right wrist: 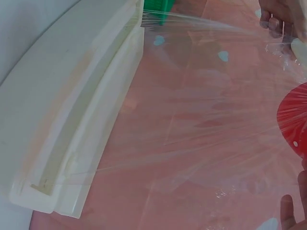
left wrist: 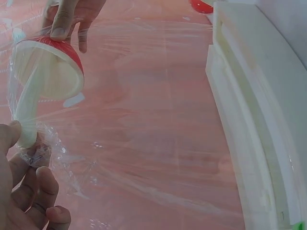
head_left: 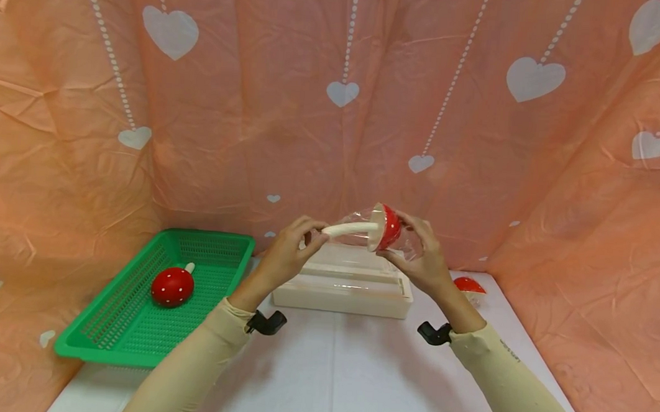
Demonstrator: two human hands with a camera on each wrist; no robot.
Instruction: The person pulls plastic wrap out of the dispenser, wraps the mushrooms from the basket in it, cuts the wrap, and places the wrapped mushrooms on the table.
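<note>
left hand [head_left: 290, 249] pinches toy mushroom [head_left: 376, 228] by stem [head_left: 352, 229]; right hand [head_left: 421, 259] grips its cap [head_left: 392, 228]; cling film [left wrist: 144, 120] runs to dispenser [head_left: 342, 301].

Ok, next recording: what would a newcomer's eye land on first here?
Probably the white-dotted red toy mushroom held up mid-view, the left hand at its stem end and the right hand at its cap, with clear film stretching to the white dispenser behind. Next, perhaps, the bright green basket at the left, holding another red mushroom.
</note>
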